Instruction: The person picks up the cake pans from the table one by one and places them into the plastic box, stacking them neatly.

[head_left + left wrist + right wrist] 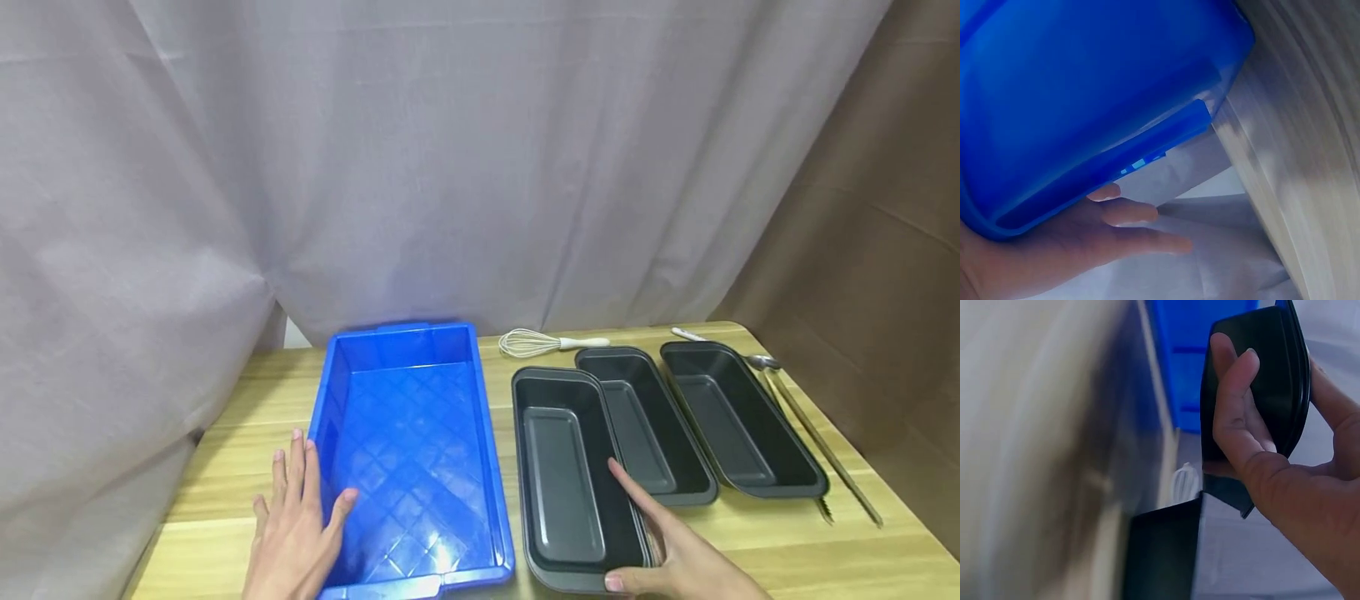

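Left hand (292,533): straddling blue tray (412,467) rim; fingers lying straight, thumb standing apart;
Right hand (675,557): clamping leftmost loaf pan (562,483) between thumb and fingers;
Hidden fingers: pan covering some in head view.

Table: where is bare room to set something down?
Left of the tray, past the left hand; inside the tray; front right, before the pans, beside the right hand. Crowded: right of the tray, with pans, whisk, spoon.

Diamond-patterned blue tray (492,467) — dark grey pans (562,483) — yellow wood-grained table (202,533), grey curtain (450,150)
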Demonstrator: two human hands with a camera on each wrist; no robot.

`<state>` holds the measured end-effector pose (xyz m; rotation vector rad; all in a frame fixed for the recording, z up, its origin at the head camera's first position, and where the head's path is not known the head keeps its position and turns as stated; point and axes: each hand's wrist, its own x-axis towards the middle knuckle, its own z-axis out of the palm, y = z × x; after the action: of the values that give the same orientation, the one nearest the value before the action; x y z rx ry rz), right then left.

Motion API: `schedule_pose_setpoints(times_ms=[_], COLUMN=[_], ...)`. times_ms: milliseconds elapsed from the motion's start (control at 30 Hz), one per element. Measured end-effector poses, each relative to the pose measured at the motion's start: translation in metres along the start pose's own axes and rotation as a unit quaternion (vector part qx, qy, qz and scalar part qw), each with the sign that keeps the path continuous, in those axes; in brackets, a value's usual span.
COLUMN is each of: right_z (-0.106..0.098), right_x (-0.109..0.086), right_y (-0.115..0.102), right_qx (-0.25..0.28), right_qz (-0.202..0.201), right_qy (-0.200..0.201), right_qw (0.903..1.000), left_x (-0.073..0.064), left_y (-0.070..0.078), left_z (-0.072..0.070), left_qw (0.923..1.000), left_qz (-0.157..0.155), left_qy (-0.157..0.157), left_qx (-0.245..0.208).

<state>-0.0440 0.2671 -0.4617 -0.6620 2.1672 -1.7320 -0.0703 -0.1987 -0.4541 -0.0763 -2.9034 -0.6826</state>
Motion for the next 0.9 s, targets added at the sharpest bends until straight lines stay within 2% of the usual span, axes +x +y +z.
schedule_pose_setpoints(times_ms=[100,167,267,400,533,633,733,900], right_z=[0.003,0.007,0.014,0.023,0.034,0.045,0.056,0.077], right_x=[0.006,0.011,0.023,0.049,0.085,0.114,0.138,0.167], right_y=[-0.021,-0.035,-0.056,-0.083,-0.099,-0.099,-0.094,-0.09], right_qx=[0.04,0.046,0.019,-0.036,-0.043,0.029,0.102,0.162], right_qz=[0.033,0.043,0.044,0.073,0.096,0.107,0.119,0.151], right_qy=[-0.011,-0.006,0.015,0.037,0.008,-0.027,-0.056,-0.085], right_qw=[0.9986,0.998,0.9987,0.996,0.9944,0.9935,0.9861,0.9714], left_x=[0.0,0.0,-0.001,0.0,0.0,0.001,0.001,-0.001], left_y=[0.0,0.0,-0.001,-0.001,0.0,0.0,0.002,0.003], left_z=[0.0,0.0,-0.001,-0.002,-0.005,-0.007,-0.006,-0.006], left_qw=[0.9999,0.9998,0.9997,0.9998,0.9998,0.9997,0.9998,0.9999], left_qz=[0.001,0.002,0.001,0.002,0.0,-0.001,0.0,-0.002], left_qy=[-0.009,-0.011,-0.011,-0.01,-0.016,-0.019,-0.015,-0.012], left_qx=[0.008,0.016,0.022,0.018,0.012,0.012,0.012,0.002])
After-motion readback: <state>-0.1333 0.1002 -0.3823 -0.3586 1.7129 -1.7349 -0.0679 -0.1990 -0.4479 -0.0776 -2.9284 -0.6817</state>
